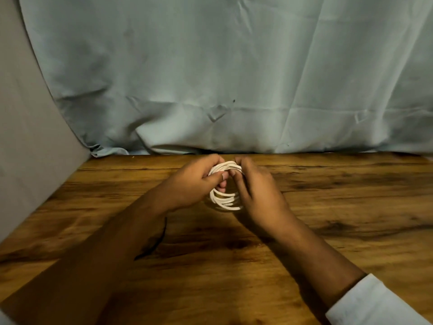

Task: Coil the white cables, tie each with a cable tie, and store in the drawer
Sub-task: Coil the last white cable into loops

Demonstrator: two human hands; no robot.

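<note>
A white cable wound into a small coil of several loops is held just above the wooden table, near its far edge. My left hand grips the coil's left side, thumb on top and fingers curled through the loops. My right hand pinches the coil's upper right part and covers its right side. A thin black cable tie lies on the table beside my left forearm. No drawer is in view.
A pale blue-grey cloth hangs behind the table's far edge. A grey panel stands along the left side. A white sleeve covers my right forearm at the bottom right.
</note>
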